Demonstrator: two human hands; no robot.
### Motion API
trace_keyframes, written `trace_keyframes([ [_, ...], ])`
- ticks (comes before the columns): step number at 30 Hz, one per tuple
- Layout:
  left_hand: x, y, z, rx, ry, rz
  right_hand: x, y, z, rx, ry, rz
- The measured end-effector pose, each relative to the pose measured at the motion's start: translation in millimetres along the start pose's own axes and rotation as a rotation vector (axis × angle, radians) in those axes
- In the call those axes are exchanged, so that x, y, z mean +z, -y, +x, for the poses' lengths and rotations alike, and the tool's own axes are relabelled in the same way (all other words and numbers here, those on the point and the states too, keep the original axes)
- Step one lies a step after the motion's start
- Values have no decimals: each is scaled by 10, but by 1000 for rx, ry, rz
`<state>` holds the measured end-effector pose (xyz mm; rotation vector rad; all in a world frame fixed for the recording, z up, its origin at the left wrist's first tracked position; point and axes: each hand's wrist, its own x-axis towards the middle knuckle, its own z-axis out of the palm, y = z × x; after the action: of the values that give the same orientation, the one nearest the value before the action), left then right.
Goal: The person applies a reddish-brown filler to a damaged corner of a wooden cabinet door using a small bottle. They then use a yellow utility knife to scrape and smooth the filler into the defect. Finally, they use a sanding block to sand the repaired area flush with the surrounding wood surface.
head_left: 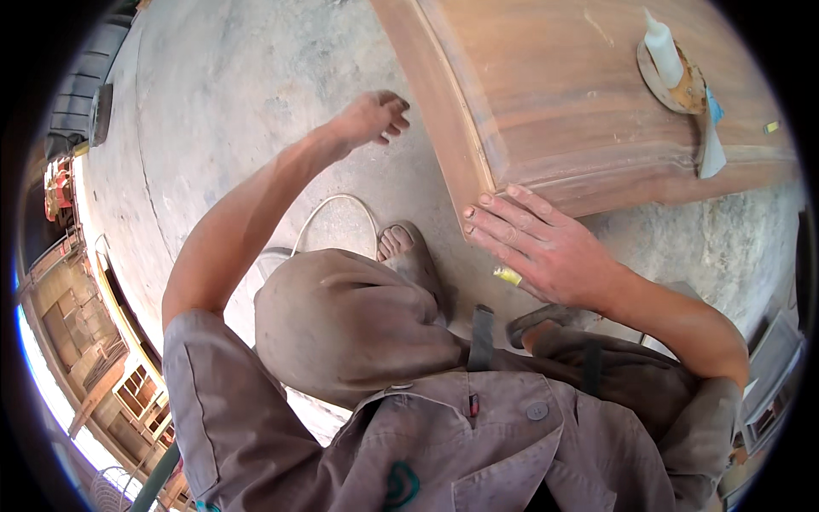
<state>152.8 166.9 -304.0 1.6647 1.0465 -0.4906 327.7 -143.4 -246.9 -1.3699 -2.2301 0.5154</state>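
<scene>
A reddish-brown wooden panel (563, 94) with raised moulding along its edges stretches ahead and to the right. My right hand (546, 243) lies over its near corner, fingers stretched out. Beside the right thumb a small yellow-green piece (508, 275) peeks out; whether the hand holds it or it lies below, I cannot tell. My left hand (373, 118) hangs in the air left of the panel, its fingers loosely bent and apart, with nothing seen in them. On the panel a white squeeze bottle (664, 51) lies tilted on a round, stained disc (689, 92).
A pale, blue-cornered sheet (711, 145) hangs over the panel's right moulding, near a small yellow piece (772, 127). On the concrete floor (222, 77), a white cable (341, 198) curves by my sandalled foot (405, 247). Wooden frames (141, 388) stand far left.
</scene>
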Motion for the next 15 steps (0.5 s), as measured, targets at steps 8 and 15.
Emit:
trace_keyframes([
  [8, -231, -706, 354, 252, -417, -599, -153, 1, -118, 74, 138, -169],
  [15, 97, -810, 285, 324, -283, -990, -120, -91, -41, 53, 188, -327],
])
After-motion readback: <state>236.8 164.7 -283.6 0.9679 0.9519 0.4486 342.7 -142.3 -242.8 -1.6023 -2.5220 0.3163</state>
